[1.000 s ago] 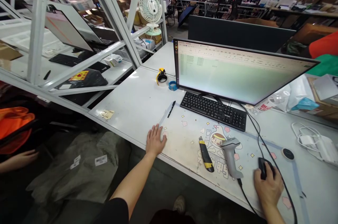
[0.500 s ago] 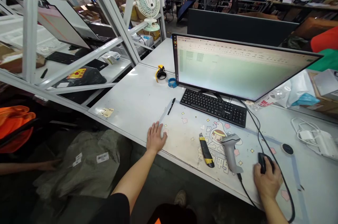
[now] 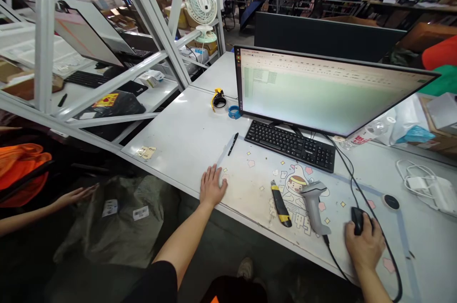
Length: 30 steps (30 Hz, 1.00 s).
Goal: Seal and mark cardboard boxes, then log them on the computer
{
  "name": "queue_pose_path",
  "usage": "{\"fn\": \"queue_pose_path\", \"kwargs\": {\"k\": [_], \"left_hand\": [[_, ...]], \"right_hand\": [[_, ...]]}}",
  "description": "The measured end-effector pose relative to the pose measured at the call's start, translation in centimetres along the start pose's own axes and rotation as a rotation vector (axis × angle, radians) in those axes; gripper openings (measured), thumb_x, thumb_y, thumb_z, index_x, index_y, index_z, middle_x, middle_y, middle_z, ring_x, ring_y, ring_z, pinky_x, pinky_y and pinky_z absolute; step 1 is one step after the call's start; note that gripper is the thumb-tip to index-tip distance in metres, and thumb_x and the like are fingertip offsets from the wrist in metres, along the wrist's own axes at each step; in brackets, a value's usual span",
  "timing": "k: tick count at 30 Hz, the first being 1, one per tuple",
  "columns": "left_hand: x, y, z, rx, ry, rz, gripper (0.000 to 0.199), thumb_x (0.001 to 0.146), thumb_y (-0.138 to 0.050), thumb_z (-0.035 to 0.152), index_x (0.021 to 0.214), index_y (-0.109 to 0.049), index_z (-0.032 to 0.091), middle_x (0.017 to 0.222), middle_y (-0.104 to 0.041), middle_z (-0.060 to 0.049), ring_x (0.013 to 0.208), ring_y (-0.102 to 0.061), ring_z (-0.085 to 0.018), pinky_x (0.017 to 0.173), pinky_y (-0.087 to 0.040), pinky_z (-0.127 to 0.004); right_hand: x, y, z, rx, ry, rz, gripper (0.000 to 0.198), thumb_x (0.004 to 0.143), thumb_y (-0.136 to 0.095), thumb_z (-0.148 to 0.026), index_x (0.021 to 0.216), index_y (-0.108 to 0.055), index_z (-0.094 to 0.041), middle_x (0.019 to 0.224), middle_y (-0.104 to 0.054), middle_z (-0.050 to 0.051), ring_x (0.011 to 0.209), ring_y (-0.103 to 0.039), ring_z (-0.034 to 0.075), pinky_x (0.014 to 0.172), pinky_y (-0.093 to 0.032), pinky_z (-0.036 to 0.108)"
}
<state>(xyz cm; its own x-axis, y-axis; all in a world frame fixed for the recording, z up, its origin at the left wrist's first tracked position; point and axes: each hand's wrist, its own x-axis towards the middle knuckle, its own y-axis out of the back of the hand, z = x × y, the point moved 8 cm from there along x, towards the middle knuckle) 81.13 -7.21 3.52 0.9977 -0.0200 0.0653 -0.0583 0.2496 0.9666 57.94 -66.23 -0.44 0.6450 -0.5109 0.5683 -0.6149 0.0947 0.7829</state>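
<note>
Mouse (image 3: pixel 357 219) at the near right of the white desk (image 3: pixel 182 134) sits in the grasp of the right hand (image 3: pixel 366 243), fingers curled over it; the left hand (image 3: pixel 212 188) lies palm-down at the near edge, fingers released, holding nothing. Work at the monitor (image 3: pixel 321 103) looks under way: a few entries (image 3: pixel 264 76) show toward its left side, the rest mostly pale, and how much remains cannot be judged. The scanner (image 3: pixel 313 207) and cutter (image 3: pixel 281 205) lie unheld between the hands. On-screen text is too blurred to read; the right hand hides the mouse's near end.

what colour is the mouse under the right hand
The mouse is black, shown best in the head view.
</note>
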Motion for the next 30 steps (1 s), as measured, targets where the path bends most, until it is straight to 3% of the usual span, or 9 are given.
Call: {"fn": "queue_pose_path", "kwargs": {"k": [12, 30], "left_hand": [[0.05, 0.3, 0.16, 0.034, -0.01, 0.007, 0.06, 0.106, -0.052, 0.037, 0.161, -0.062, 0.016, 0.181, -0.039, -0.011, 0.169, -0.035, -0.035, 0.14, -0.03, -0.058], [-0.09, 0.38, 0.07, 0.024, -0.017, 0.013, 0.06, 0.106, -0.055, 0.036, 0.162, -0.062, 0.016, 0.18, -0.04, -0.012, 0.169, -0.036, -0.035, 0.141, -0.028, -0.056]], "right_hand": [[0.03, -0.15, 0.22, -0.01, 0.011, 0.004, 0.068, 0.097, -0.06, -0.05, 0.145, -0.07, -0.004, 0.147, -0.067, 0.028, 0.117, -0.071, 0.045, 0.094, -0.054, 0.053], [-0.19, -0.22, 0.43, -0.003, -0.004, -0.007, 0.07, 0.096, -0.06, -0.05, 0.149, -0.069, -0.006, 0.149, -0.067, 0.026, 0.12, -0.07, 0.046, 0.096, -0.055, 0.055]]}}
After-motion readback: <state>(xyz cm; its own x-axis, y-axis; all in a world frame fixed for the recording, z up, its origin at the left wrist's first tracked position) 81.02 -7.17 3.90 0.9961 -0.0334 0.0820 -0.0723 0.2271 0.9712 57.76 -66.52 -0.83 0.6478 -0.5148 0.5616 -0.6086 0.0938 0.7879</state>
